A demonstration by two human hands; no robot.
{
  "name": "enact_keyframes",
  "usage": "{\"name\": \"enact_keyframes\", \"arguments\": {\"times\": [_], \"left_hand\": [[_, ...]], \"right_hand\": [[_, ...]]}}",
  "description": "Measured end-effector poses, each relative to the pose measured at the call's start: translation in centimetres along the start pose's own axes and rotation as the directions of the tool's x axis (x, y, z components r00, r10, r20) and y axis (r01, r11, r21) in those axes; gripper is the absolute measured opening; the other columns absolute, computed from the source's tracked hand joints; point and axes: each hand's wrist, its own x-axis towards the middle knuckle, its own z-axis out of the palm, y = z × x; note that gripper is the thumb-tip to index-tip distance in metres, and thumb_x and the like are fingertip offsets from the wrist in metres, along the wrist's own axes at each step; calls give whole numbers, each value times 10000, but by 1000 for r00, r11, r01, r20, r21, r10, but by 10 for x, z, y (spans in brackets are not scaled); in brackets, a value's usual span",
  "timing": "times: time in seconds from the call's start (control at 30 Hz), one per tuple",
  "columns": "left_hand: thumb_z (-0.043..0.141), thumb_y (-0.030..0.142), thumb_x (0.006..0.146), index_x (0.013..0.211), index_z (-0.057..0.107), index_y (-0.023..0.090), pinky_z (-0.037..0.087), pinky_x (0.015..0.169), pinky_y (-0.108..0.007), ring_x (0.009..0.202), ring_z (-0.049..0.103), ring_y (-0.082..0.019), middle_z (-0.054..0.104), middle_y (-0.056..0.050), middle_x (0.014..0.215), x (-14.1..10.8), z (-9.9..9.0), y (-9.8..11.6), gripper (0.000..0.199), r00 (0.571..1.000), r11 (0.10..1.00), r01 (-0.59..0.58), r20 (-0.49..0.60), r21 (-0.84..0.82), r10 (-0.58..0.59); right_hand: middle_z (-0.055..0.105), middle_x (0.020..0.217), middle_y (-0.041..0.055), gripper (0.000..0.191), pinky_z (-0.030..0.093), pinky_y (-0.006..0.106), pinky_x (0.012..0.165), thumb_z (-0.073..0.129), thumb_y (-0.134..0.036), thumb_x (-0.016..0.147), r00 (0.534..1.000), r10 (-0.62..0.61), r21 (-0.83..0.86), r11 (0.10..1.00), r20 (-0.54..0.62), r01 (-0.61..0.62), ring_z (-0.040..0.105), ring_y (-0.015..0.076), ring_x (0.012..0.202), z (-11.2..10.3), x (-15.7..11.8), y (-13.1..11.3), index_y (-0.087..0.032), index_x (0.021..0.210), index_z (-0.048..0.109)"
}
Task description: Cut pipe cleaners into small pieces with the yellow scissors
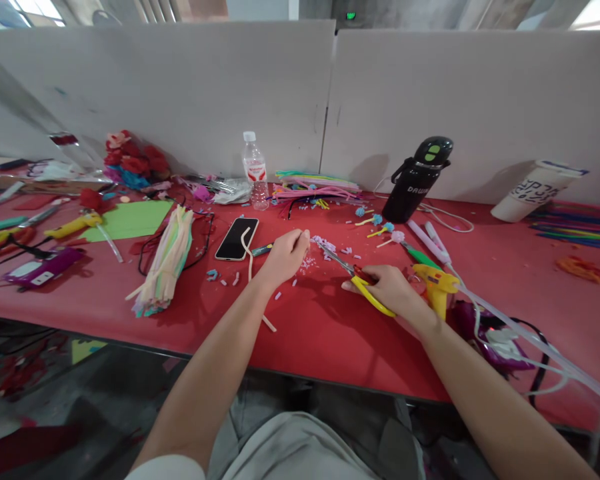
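Note:
My right hand [385,287] grips scissors [367,293] with yellow handles. Their blades point up and left, the tips close to the fingers of my left hand [289,255]. That left hand is closed in a pinch; whatever is between its fingers is too small to make out. Small lilac fuzzy snippets [325,248] lie in a heap by the blade tips, with more scattered about the red table [325,347]. A cream pipe cleaner [251,263] runs beneath my left forearm, partly hidden by it.
Left of my hands lie a phone [237,239] and a bundle of pale pipe cleaners [165,267]. A plastic bottle [255,173] and a black flask [416,180] stand behind. A yellow glue gun [436,287] with cords sits by my right forearm. Small pompom-topped stems [377,220] lie beyond.

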Motion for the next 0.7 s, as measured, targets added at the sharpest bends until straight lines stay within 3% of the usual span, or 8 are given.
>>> {"name": "enact_keyframes", "arguments": {"times": [0.23, 0.43, 0.7], "left_hand": [[381, 427, 875, 608, 412, 164, 258, 510, -236, 504, 344, -80, 371, 34, 547, 4, -13, -6, 375, 997, 998, 61, 42, -33, -60], [510, 406, 770, 533, 423, 160, 196, 460, -245, 448, 287, -69, 340, 40, 492, 4, -39, -19, 353, 931, 970, 240, 272, 46, -243], [527, 436, 793, 597, 432, 163, 154, 453, -232, 431, 229, -49, 292, 55, 498, 5, -32, -21, 349, 921, 905, 343, 282, -254, -270]], "right_hand": [[285, 561, -38, 591, 188, 219, 445, 548, -722, 683, 998, -7, -15, 1000, -69, 6, 237, 77, 528, 0, 0, 5, -168, 552, 389], [277, 550, -39, 589, 177, 223, 438, 552, -716, 684, 997, -12, -31, 999, -76, 10, 227, 74, 517, 0, 1, 4, -165, 538, 401], [309, 542, -47, 550, 206, 210, 450, 601, -666, 673, 998, -51, 7, 999, -44, 52, 265, 77, 523, -3, -3, -2, -171, 557, 393]]}}
